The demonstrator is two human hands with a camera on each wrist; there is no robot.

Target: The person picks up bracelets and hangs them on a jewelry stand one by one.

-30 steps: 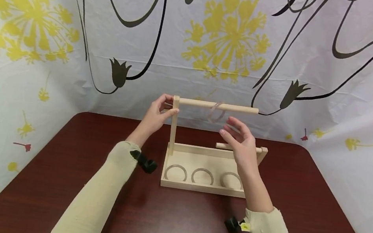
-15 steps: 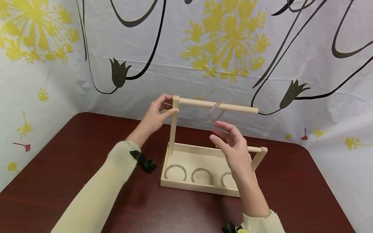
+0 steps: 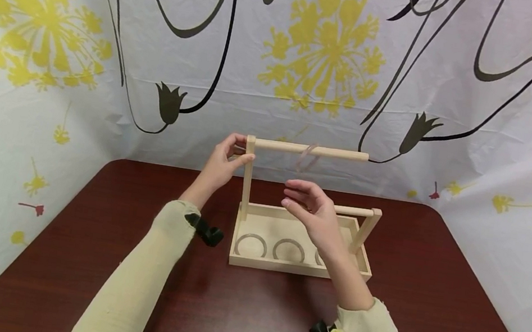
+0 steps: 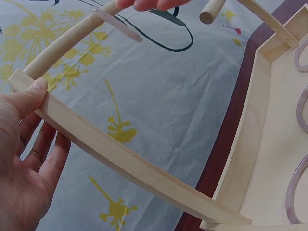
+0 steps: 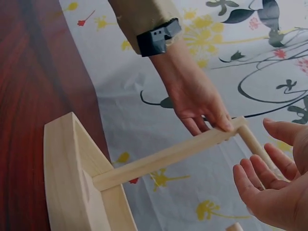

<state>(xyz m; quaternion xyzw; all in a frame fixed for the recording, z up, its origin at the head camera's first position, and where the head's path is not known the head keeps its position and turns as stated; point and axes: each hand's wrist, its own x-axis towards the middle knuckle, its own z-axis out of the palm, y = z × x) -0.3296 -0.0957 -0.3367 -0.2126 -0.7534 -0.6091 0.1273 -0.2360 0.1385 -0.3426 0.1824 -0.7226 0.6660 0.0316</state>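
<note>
In the head view a wooden stand has a shallow tray (image 3: pixel 282 267), a tall post (image 3: pixel 246 189) at its left and a long dowel (image 3: pixel 341 154) reaching right from the top. My left hand (image 3: pixel 222 164) pinches the post's top, thumb in front and fingers behind, as the left wrist view confirms with the thumb (image 4: pixel 36 91) on the wood. One translucent pinkish ring (image 3: pixel 305 160) hangs tilted around the dowel's middle. Below that ring, apart from it, my right hand (image 3: pixel 313 212) is held with loosely bent fingers and nothing between them; the right wrist view also shows its fingers (image 5: pixel 255 173) relaxed.
Several similar rings (image 3: pixel 252 236) lie along the tray's front; my right forearm partly covers one. A shorter post (image 3: pixel 366 231) with a lower dowel (image 3: pixel 354 211) stands at the tray's right. The dark red table (image 3: pixel 136 216) meets a patterned cloth (image 3: pixel 208 67) behind.
My right hand has moved left and down, from near the long dowel's right half to below the hanging ring. The ring has turned slightly on the dowel. My left hand stays put.
</note>
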